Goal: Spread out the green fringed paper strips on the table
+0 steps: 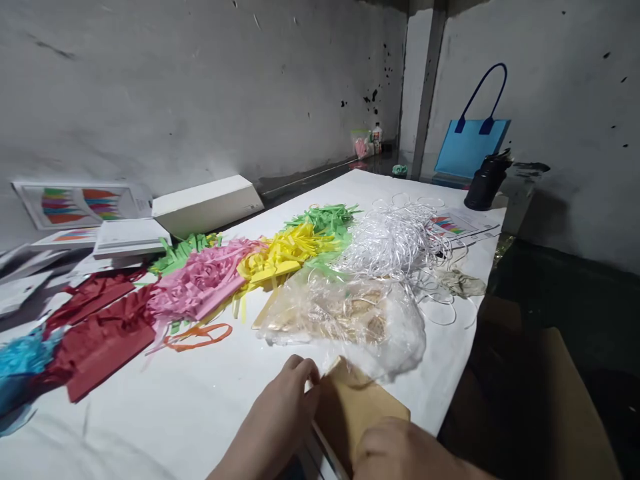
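At the front edge of the table, a tan cardboard piece (367, 403) with angled corners stands between my hands, and a white edge shows along its left side. My left hand (293, 393) is closed at its left edge, fingers bent and thumb against it. Curled over the lower right part is my right hand (400, 450); its fingertips are partly hidden. Just beyond lies a crumpled clear plastic bag (345, 313) with tan material inside. Behind the bag, a tangled heap of white string (395, 237) spreads out.
Fringed tissue paper lies in a row: blue (27, 357), red (107, 333), pink (200, 280), yellow (285, 257) and green (325, 220). An orange strip (200, 337) sits in front. White boxes (205, 203) line the wall; a black container (487, 183) and blue bag (473, 147) stand far right.
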The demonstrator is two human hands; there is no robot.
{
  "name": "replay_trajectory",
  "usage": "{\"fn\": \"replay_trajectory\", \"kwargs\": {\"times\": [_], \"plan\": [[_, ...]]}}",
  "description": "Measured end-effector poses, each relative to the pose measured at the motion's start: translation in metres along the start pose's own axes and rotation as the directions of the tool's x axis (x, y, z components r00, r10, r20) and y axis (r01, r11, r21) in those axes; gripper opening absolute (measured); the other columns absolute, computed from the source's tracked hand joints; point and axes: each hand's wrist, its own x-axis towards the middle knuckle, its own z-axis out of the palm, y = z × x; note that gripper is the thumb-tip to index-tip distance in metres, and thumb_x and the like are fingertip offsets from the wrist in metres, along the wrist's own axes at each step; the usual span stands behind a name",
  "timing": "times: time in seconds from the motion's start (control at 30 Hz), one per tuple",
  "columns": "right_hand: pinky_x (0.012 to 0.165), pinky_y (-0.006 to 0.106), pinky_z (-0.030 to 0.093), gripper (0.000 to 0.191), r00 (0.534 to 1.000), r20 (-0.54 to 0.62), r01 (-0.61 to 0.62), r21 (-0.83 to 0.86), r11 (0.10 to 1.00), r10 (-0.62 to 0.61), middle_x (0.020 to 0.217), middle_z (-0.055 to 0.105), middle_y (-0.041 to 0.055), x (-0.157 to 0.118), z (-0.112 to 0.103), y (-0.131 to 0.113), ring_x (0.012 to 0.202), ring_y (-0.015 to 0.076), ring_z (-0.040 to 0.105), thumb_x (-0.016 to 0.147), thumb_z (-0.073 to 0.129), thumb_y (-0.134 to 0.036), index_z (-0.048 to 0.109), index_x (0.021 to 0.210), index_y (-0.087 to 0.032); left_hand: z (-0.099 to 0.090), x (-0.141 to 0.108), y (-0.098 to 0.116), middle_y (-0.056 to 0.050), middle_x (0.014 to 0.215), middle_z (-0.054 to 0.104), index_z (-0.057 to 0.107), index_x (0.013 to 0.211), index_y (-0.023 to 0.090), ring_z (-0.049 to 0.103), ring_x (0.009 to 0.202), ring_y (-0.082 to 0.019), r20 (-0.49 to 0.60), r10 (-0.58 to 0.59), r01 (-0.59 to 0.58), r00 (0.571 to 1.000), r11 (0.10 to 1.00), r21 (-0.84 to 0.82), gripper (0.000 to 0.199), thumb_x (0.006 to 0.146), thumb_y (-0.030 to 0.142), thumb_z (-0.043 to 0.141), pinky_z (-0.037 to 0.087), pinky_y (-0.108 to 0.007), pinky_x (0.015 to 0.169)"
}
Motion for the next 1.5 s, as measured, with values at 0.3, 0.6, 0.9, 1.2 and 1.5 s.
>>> {"fn": "replay_trajectory", "kwargs": {"times": [0.3,0.6,0.9,1.2,1.5], "plan": [[0.104,0.039,0.051,0.042,0.902,-0.240,-0.325,0.169,0.930,0.359,0.128,0.067,0.0108,0.060,-0.078,0.018,0.120,0.0204,0.063,0.097,0.043,-0.008,0.062,0.132,-0.020,0.001,-0.026,-0.007,0.001,0.089,0.079,0.072,0.085,0.024,0.071,0.082,-0.019,0.060,0.043,-0.032,0.997,0.984,-0.177,0.031,0.078,0.010,0.045,0.047,-0.027,0.074],[0.075,0.027,0.049,0.009,0.962,-0.094,-0.216,0.314,0.924,0.257,0.085,0.072,0.0041,0.048,-0.061,0.007,0.081,0.0172,0.067,0.090,0.069,-0.011,0.075,0.094,-0.016,-0.009,-0.041,0.003,-0.002,0.095,0.078,0.075,0.091,0.024,0.070,0.088,-0.020,0.111,0.058,-0.038,0.992,0.983,-0.177,0.028,0.083,0.018,0.049,0.046,-0.029,0.079],[0.080,0.030,0.044,0.012,0.990,-0.118,-0.072,0.099,0.992,0.083,0.087,0.068,0.0018,0.050,-0.063,0.014,0.083,0.0168,0.060,0.088,0.070,-0.009,0.076,0.090,-0.019,0.002,-0.042,0.005,-0.002,0.091,0.077,0.074,0.086,0.024,0.069,0.084,-0.020,0.104,0.044,-0.031,0.994,0.993,-0.117,0.024,0.089,0.025,0.050,0.045,-0.030,0.076],[0.077,0.035,0.042,0.018,0.959,-0.193,0.180,-0.158,0.971,-0.209,0.081,0.063,0.0059,0.048,-0.057,0.019,0.078,0.0192,0.051,0.096,0.053,-0.008,0.067,0.088,-0.013,0.004,-0.038,0.000,0.000,0.091,0.077,0.073,0.086,0.024,0.068,0.086,-0.020,0.088,0.091,-0.074,0.992,0.982,-0.172,0.024,0.089,0.024,0.049,0.045,-0.030,0.078],[0.082,0.038,0.041,0.018,0.943,-0.196,0.207,-0.285,0.936,-0.268,0.078,0.062,0.0039,0.048,-0.053,0.016,0.075,0.0181,0.053,0.096,0.051,-0.007,0.063,0.085,-0.014,0.006,-0.036,-0.004,-0.002,0.093,0.078,0.072,0.088,0.022,0.070,0.088,-0.021,0.055,0.075,-0.062,0.996,0.977,-0.206,0.028,0.082,0.016,0.046,0.047,-0.033,0.081]]}}
